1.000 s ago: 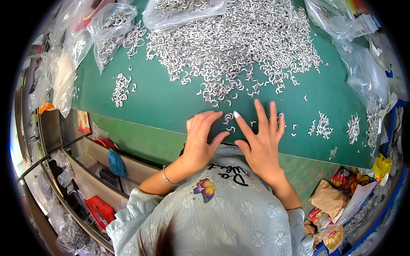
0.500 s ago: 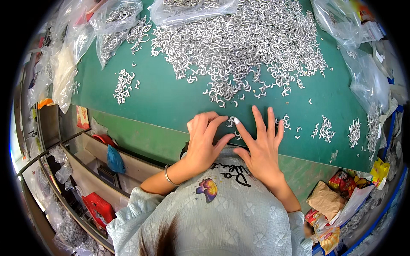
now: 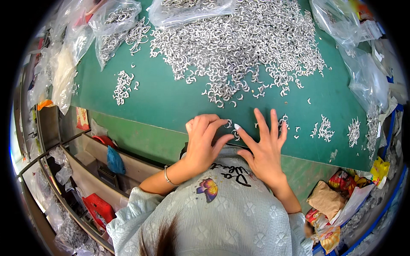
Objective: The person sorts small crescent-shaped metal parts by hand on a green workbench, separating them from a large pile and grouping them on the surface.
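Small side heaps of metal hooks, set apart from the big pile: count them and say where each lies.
3. One heap lies left of the big pile; two heaps lie at the right, past the right hand. Bags may hide more.

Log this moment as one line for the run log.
left hand: on small metal hooks | right hand: flat on green table | hook pile: beyond

On the green table mat, the left hand and the right hand lie flat at its near edge, fingertips touching a few small silver curved metal hooks. A big heap of the same silver hooks lies farther back on the mat, and clear plastic bags lie at its far left corner.
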A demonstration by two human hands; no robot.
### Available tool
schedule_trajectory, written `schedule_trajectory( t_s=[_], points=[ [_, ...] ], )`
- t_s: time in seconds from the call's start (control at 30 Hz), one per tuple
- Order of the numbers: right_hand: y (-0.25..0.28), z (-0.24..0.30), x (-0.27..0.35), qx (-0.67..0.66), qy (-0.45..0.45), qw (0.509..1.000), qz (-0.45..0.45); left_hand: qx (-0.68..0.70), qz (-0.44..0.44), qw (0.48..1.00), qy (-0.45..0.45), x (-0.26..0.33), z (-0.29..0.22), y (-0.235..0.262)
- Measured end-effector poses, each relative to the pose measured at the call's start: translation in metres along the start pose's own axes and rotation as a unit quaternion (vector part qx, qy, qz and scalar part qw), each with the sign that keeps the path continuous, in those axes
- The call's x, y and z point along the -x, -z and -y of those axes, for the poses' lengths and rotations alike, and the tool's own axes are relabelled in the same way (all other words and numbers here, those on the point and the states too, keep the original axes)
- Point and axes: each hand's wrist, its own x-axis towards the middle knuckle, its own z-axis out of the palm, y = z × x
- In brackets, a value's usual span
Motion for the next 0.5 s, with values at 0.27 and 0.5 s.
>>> schedule_trajectory(
  t_s=[0.27,0.5],
  points=[
    [-0.007,0.001,-0.02,0.008,0.028,0.999,-0.013,0.0,0.005,1.0,0.0,0.004,-0.003,-0.003],
    [0.01,0.001,-0.001,0.075,-0.029,0.997,0.011,0.006,0.013,1.0,-0.003,0.005,-0.004,-0.005]
  ],
)
